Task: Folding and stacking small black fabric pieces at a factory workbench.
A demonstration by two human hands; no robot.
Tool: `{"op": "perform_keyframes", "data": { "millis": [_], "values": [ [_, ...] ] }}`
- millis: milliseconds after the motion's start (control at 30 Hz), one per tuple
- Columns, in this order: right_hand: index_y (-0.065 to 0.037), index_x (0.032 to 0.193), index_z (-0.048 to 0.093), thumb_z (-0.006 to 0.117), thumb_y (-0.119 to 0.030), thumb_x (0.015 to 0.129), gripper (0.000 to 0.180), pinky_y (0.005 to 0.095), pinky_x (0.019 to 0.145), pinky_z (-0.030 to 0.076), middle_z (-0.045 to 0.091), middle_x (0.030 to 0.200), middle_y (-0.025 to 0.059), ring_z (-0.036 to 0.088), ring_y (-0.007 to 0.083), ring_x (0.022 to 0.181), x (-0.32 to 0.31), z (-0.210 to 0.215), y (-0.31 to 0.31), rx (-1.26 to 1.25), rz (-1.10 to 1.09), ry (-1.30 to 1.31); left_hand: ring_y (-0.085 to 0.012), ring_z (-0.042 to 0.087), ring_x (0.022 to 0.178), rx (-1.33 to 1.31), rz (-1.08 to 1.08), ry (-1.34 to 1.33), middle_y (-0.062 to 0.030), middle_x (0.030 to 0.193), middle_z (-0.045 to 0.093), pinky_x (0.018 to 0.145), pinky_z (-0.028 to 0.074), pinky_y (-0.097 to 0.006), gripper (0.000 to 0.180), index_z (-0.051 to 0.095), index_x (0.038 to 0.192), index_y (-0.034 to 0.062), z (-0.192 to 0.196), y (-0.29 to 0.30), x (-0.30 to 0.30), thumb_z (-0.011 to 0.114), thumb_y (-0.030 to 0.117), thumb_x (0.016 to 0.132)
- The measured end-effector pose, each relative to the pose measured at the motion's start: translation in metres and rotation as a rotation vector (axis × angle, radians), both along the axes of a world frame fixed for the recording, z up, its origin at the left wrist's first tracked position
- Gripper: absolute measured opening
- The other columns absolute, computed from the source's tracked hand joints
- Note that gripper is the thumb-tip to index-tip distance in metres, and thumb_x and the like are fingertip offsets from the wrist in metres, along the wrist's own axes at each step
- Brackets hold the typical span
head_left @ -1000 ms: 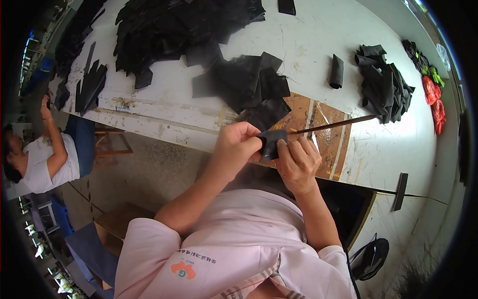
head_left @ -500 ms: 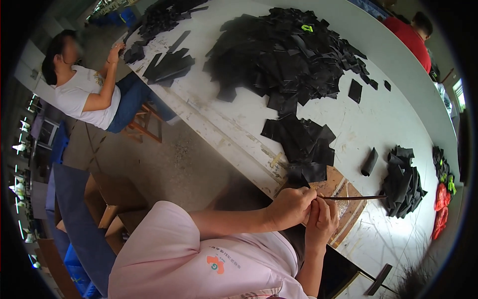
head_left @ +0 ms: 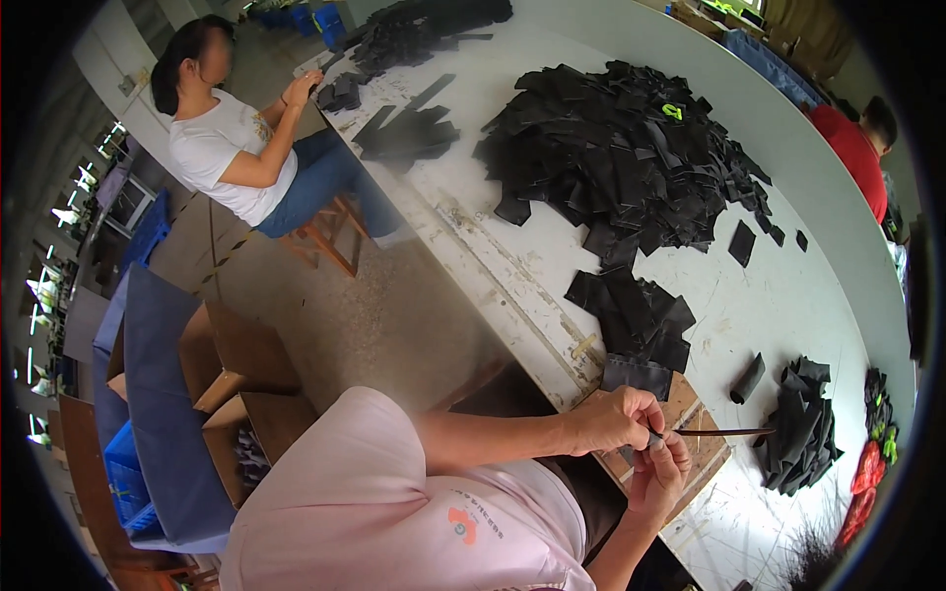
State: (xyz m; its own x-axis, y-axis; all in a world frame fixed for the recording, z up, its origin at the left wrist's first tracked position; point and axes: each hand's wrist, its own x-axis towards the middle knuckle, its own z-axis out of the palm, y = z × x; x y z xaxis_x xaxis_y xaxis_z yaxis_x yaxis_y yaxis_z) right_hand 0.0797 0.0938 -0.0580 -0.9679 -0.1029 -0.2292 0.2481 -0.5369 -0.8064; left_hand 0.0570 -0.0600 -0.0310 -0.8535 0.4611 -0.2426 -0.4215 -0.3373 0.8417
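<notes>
Thin dark rod [head_left: 724, 431]: held level above the wooden board [head_left: 702, 463] at the table's near edge, tip pointing right toward a heap of black pieces [head_left: 800, 426].
Left hand [head_left: 616, 419]: fingers curled, pinching the rod's near end together with a small black piece, mostly hidden.
Right hand [head_left: 662, 475]: fingertips pressed together against the same end, touching the left hand.
Rolled black piece [head_left: 747, 378]: just beyond the board.
Small stack of black pieces [head_left: 636, 320]: near the board; large black pile [head_left: 631, 158] farther up the white table [head_left: 552, 256].
Seated co-worker in white shirt [head_left: 222, 148]: far left.
</notes>
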Motion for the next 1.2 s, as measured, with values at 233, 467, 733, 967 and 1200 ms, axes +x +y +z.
{"op": "perform_keyframes", "data": {
  "millis": [233,467,733,967,1200],
  "values": [
    [-0.004,0.083,0.050,0.059,-0.015,0.082,0.014,0.0192,0.046,0.034,0.048,0.071,0.0008,0.042,0.0072,0.060,0.007,0.010,-0.006,-0.236,0.109,-0.047,-0.0220,0.056,0.059,-0.589,0.417,0.481,-0.0131,0.070,0.057,0.056,0.045,-0.030,0.012,0.053,0.081,-0.0008,-0.019,0.026,0.003,0.050,-0.001,0.069],
    [-0.004,0.085,0.053,0.059,-0.019,0.082,0.016,0.0253,0.068,0.050,0.055,0.085,0.0037,0.057,0.0125,0.073,0.010,0.009,0.003,-0.051,-0.092,-0.032,0.0000,0.032,0.044,0.471,-0.139,-0.175,0.0003,0.081,0.055,0.039,0.023,-0.014,0.025,0.052,0.100,0.0041,0.011,0.013,0.008,0.051,-0.005,0.077],
    [-0.001,0.075,0.052,0.059,-0.007,0.080,0.010,0.0234,0.069,0.039,0.053,0.084,0.0059,0.049,0.0122,0.078,0.009,0.027,0.008,0.355,-0.219,0.436,-0.0063,0.052,0.066,-0.295,0.180,0.543,-0.0021,0.087,0.055,0.055,0.042,-0.019,0.022,0.054,0.101,0.0008,0.012,0.030,0.022,0.057,-0.002,0.079],
    [0.000,0.074,0.050,0.059,-0.008,0.081,0.014,0.0207,0.061,0.036,0.048,0.074,0.0034,0.043,0.0104,0.068,-0.002,0.077,0.023,0.809,-0.305,0.511,-0.0075,0.046,0.046,-0.052,0.203,0.327,-0.0044,0.073,0.054,0.042,0.040,-0.018,0.007,0.052,0.090,0.0013,0.044,0.055,0.004,0.054,0.003,0.084],
    [-0.004,0.073,0.051,0.054,-0.023,0.087,0.024,0.0173,0.049,0.031,0.039,0.061,-0.0048,0.036,0.0035,0.055,-0.037,0.125,0.046,0.344,-0.024,0.307,-0.0033,0.033,0.031,1.130,-0.393,-0.524,-0.0146,0.085,0.059,0.027,0.026,-0.014,0.022,0.043,0.110,-0.0039,0.085,0.042,-0.046,0.036,0.003,0.090]
  ]
}}
